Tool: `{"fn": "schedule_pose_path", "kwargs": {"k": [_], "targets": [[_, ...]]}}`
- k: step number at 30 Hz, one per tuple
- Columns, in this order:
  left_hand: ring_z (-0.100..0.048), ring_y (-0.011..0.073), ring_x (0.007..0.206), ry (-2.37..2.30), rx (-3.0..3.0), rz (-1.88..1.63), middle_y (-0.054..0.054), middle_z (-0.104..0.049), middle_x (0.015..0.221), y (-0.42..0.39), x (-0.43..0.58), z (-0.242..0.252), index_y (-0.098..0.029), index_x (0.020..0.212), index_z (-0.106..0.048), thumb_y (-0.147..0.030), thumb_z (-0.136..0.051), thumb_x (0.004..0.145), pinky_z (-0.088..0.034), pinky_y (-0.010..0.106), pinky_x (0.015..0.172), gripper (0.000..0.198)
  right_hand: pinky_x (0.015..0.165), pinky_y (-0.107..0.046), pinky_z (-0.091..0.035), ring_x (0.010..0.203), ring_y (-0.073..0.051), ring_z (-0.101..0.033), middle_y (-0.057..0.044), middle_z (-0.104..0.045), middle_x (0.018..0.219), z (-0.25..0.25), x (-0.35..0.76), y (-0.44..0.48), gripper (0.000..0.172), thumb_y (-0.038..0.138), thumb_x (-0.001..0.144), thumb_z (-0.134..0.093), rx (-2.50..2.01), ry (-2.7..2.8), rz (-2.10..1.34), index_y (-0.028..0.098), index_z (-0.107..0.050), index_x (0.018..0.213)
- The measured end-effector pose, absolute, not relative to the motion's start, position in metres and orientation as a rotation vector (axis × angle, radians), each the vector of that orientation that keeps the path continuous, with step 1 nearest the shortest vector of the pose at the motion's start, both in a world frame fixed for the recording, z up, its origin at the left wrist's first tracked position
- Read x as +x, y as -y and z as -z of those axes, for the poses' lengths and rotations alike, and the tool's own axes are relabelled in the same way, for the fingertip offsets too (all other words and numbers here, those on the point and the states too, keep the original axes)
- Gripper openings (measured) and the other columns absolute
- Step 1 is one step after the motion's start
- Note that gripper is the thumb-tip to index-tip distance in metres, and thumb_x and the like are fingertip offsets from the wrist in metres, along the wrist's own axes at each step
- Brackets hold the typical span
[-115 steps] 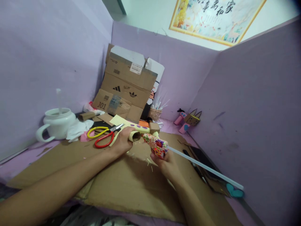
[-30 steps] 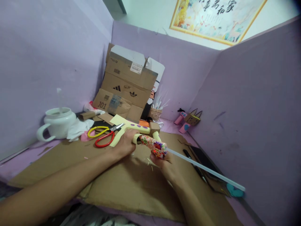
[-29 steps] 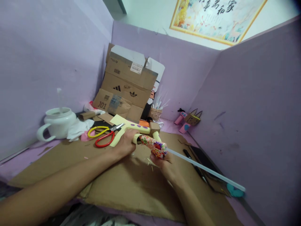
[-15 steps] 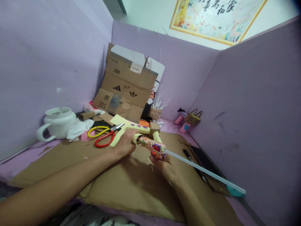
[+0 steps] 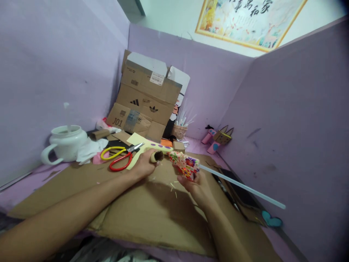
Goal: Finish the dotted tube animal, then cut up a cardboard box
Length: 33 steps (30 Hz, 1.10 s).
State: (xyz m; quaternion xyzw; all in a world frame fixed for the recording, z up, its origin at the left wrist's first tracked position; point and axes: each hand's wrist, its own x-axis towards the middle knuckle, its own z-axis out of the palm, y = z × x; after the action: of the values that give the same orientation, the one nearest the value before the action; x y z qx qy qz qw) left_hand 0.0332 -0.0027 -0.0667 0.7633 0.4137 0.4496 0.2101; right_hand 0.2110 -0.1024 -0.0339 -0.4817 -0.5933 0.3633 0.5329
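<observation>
My left hand (image 5: 144, 165) is closed around a cardboard tube (image 5: 157, 156) covered in pale yellow paper, its open end facing me and to the right. My right hand (image 5: 196, 185) grips a flower-patterned hot glue gun (image 5: 185, 163) with a small red light on it. From the back of the gun a long, translucent glue stick (image 5: 242, 186) sticks out to the right. The gun's nose is a little right of the tube's mouth, apart from it. Behind my left hand lies a pale yellow paper piece with purple spots (image 5: 160, 147).
Scissors with yellow and red handles (image 5: 120, 157) lie left of my left hand. A white pot (image 5: 68, 142) stands farther left. A flattened box (image 5: 147, 98) leans at the back beside a small basket (image 5: 180, 131). A black pen-like tool (image 5: 225, 191) lies right on the cardboard sheet (image 5: 152, 218).
The glue gun has drawn back to the right, away from the tube, and the tube's open end now shows fully. My left hand has hardly moved.
</observation>
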Motion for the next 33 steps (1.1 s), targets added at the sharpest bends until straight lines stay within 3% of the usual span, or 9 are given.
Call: {"fn": "schedule_pose_path", "kwargs": {"k": [2,5,11,16,33], "targets": [[-0.057,0.0176,0.077,-1.152,2.123,-1.252,0.000,-0.062,0.082,0.003,0.033,0.066,-0.019,0.089,-0.059,-0.016,-0.056,0.064,-0.044,0.027,0.069,0.025,0.078,-0.032,-0.043,0.091,-0.023,-0.058,-0.006,-0.066,0.094,0.037,0.209,0.102,0.034,0.025,0.062,-0.066,-1.102,1.432,-0.905,0.018,-0.063,0.095],[-0.058,0.0177,0.078,-1.141,2.138,-1.253,0.001,-0.063,0.082,0.003,0.032,0.066,-0.019,0.089,-0.059,-0.016,-0.056,0.065,-0.044,0.028,0.069,0.025,0.083,-0.034,-0.041,0.097,-0.023,-0.057,-0.006,-0.066,0.098,0.040,0.210,0.102,0.032,0.023,0.064,-0.064,-1.081,1.475,-0.945,0.019,-0.061,0.096],[-0.057,0.0177,0.079,-1.086,2.222,-1.278,0.002,-0.062,0.083,0.007,0.032,0.064,-0.019,0.089,-0.058,-0.007,-0.050,0.065,-0.043,0.027,0.069,0.028,0.063,-0.027,-0.042,0.078,-0.019,-0.056,-0.005,-0.063,0.086,0.043,0.211,0.102,0.021,0.023,0.065,-0.060,-1.135,1.528,-0.898,0.018,-0.061,0.085],[-0.056,0.0195,0.087,-1.047,2.288,-1.316,0.004,-0.060,0.089,0.009,0.032,0.062,-0.017,0.091,-0.057,-0.001,-0.047,0.061,-0.043,0.030,0.076,0.035,0.050,-0.022,-0.035,0.059,-0.012,-0.045,0.000,-0.054,0.071,0.047,0.209,0.101,0.016,0.025,0.066,-0.059,-1.145,1.571,-0.945,0.018,-0.058,0.080],[-0.055,0.0226,0.087,-0.988,2.391,-1.401,0.007,-0.060,0.089,0.010,0.033,0.061,-0.016,0.089,-0.057,0.002,-0.042,0.053,-0.044,0.037,0.078,0.042,0.052,-0.023,-0.032,0.057,-0.011,-0.040,0.002,-0.046,0.062,0.048,0.208,0.099,0.013,0.027,0.061,-0.058,-1.207,1.539,-0.973,0.017,-0.052,0.067]]}}
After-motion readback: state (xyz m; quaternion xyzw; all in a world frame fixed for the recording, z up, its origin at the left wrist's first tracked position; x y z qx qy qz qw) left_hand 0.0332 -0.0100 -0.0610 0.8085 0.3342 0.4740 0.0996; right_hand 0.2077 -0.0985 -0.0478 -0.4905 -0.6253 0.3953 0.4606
